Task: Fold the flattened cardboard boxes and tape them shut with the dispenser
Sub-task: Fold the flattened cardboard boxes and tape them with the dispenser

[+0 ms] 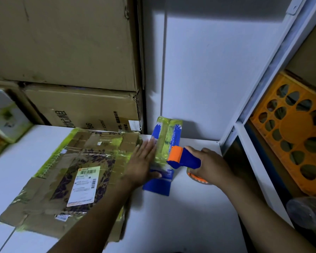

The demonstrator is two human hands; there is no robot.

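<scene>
Blue box [169,136], yellow-green taped top, under flat left hand [141,161]; orange-and-blue dispenser [184,158] in curled fingers [206,152] of right hand [211,166].

Matt brown cardboard sheet [66,172] w/ glossy tape strips; smooth plastic dispenser [182,157]; smooth white tabletop [190,207].

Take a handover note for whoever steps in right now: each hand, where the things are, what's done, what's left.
Left hand: open, pressing flat on the small blue box.
Right hand: grips the tape dispenser, its orange roller on the box's taped top.
Flattened cardboard lies left of the box on the table, unfolded.
Done: blue box folded, partly taped.
Left: finish this strip, then fold and tape the cardboard.
</scene>
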